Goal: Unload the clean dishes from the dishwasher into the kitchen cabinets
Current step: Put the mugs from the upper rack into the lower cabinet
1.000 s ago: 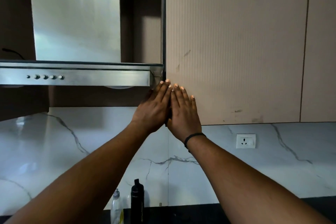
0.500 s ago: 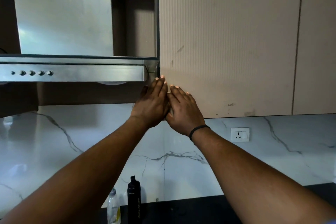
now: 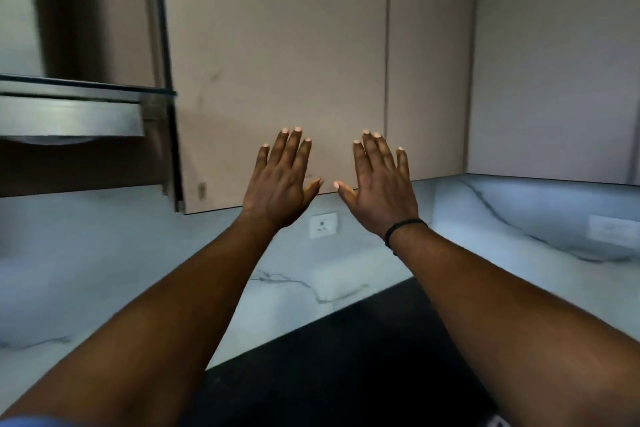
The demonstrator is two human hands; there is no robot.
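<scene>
Head view, moderately lit and soft overall. A cool bluish glow falls on the marble backsplash [image 3: 519, 215] at right from beneath the wall cabinets [image 3: 284, 55]; the doors above are flat and evenly lit. The range hood [image 3: 72, 111] at left is smeared by motion blur, with a dull sheen on its metal. The countertop [image 3: 346, 367] is nearly black. Wide-angle distortion tilts vertical edges and enlarges the forearms at the lower corners.
</scene>
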